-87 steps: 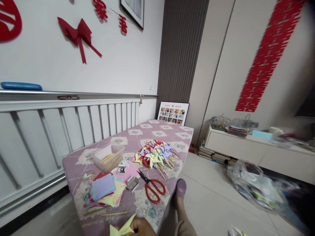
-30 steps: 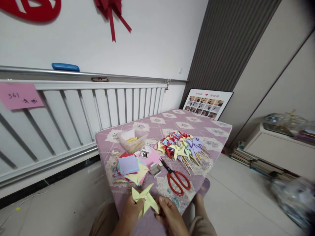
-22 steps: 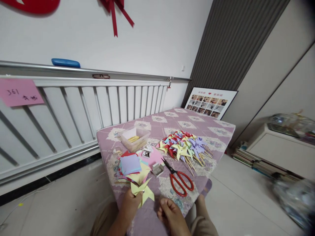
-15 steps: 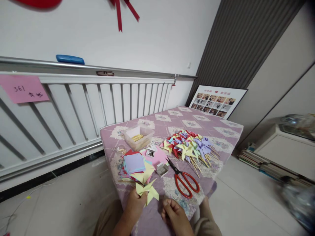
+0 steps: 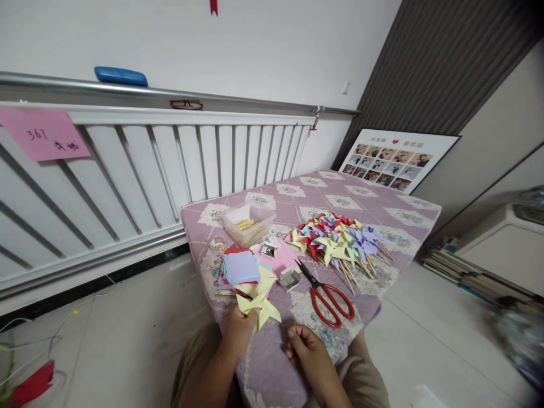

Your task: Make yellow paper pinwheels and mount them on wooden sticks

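A pale yellow paper pinwheel (image 5: 264, 309) with a small fastener at its centre is pinched in my left hand (image 5: 241, 328), by the table's near edge. To its right my right hand (image 5: 309, 347) rests with fingers curled together; whatever they hold, if anything, is hidden. Beyond the pinwheel lies a stack of coloured paper squares (image 5: 241, 267), lilac on top. Red-handled scissors (image 5: 327, 300) lie to the right, blades pointing away. Past them is a pile of finished pinwheels (image 5: 334, 247) on sticks. A small grey open box (image 5: 289, 279) sits between the stack and the scissors.
A clear plastic tub (image 5: 250, 229) holds thin wooden sticks. Near it are a small round container (image 5: 217, 245) and a little box of metal fasteners (image 5: 268, 250). The table's patterned cloth (image 5: 293, 203) reaches to a white radiator (image 5: 212, 164) along the wall.
The camera view has tilted down and shifted left, so the scene sits higher and further right. Both hands keep nearly the same poses, with the pinwheel still in the left.
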The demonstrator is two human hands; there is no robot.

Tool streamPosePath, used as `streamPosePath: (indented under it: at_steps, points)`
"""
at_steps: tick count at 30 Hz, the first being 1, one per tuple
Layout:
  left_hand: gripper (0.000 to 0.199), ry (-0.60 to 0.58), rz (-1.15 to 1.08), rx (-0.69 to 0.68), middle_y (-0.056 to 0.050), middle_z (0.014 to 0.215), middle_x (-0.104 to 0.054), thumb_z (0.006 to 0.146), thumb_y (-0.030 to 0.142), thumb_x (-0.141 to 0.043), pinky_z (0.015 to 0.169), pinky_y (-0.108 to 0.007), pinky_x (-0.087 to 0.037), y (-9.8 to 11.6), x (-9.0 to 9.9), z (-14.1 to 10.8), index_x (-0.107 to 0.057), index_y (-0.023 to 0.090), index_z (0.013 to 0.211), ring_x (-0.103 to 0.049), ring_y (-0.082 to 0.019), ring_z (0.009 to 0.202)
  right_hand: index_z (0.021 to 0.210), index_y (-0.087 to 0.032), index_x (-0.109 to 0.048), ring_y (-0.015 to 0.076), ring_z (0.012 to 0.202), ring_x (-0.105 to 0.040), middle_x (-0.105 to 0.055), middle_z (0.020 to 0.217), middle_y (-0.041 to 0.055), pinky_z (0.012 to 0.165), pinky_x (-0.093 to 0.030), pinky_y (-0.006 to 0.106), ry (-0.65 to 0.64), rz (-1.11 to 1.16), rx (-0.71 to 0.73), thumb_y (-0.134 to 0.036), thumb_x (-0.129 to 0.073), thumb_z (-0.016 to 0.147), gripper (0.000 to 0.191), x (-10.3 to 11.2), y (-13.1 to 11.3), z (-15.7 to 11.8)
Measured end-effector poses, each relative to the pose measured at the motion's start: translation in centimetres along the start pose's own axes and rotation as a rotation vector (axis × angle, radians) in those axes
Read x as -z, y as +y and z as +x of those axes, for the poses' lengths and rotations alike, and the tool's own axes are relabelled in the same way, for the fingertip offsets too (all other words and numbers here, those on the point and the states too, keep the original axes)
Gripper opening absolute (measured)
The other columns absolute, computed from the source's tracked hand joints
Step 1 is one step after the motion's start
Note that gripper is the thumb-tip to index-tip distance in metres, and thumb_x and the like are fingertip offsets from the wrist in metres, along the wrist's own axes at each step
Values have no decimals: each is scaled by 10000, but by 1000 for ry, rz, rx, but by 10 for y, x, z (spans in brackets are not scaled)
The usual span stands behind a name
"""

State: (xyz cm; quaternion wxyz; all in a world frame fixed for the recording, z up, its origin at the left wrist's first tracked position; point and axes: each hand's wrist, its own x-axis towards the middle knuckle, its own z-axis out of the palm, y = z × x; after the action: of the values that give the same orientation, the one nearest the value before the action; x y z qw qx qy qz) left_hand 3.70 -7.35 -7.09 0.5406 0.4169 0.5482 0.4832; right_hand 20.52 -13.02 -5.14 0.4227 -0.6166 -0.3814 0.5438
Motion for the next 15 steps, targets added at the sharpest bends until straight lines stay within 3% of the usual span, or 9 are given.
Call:
streamPosePath:
  at_steps: [8, 15]
  points:
    - [285, -48, 54, -3, -87, 876, -769, 720, 345, -624, 749, -294, -516, 6, -2, -5, -716, 134, 888, -681, -229, 817, 675, -226, -535, 109, 446, -430, -547, 494, -52, 494, -319, 256, 10, -12, -12, -618, -671, 674, 415, -1, -5, -2]
    - [148, -82, 127, -66, -75, 847, -753, 747, 252, -595, 757, -293, -511, 2, -13, -9, -675, 179, 847, -667, -214, 787, 658, -241, -501, 108, 407, -402, -527, 469, -56, 458, -285, 250, -5, -2, -37, -652, -665, 644, 442, 4, 11, 13]
